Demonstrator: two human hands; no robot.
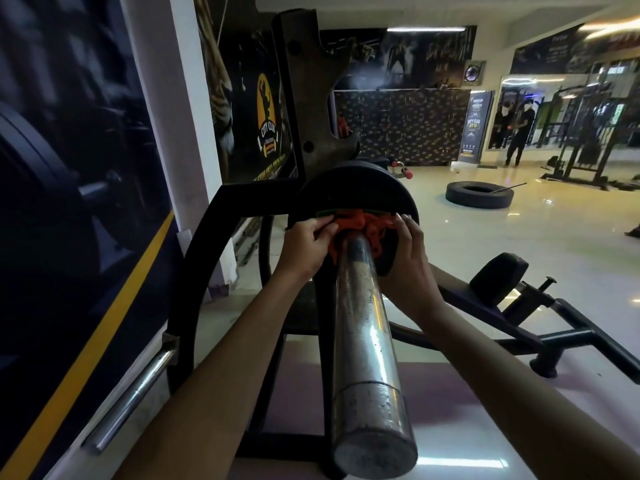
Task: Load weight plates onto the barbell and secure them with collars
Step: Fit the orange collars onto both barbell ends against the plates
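Note:
A worn steel barbell sleeve runs from the bottom of the view away from me. A black weight plate sits on it at the far end, with a thin green rim showing at its centre. An orange collar is around the sleeve, right against the plate. My left hand grips the collar's left side. My right hand grips its right side. The lower part of the collar is hidden by the sleeve and my fingers.
A black rack upright and curved frame stand to the left by the wall. A bench with a black pad lies to the right. A tyre rests on the glossy floor. A person stands far back near other machines.

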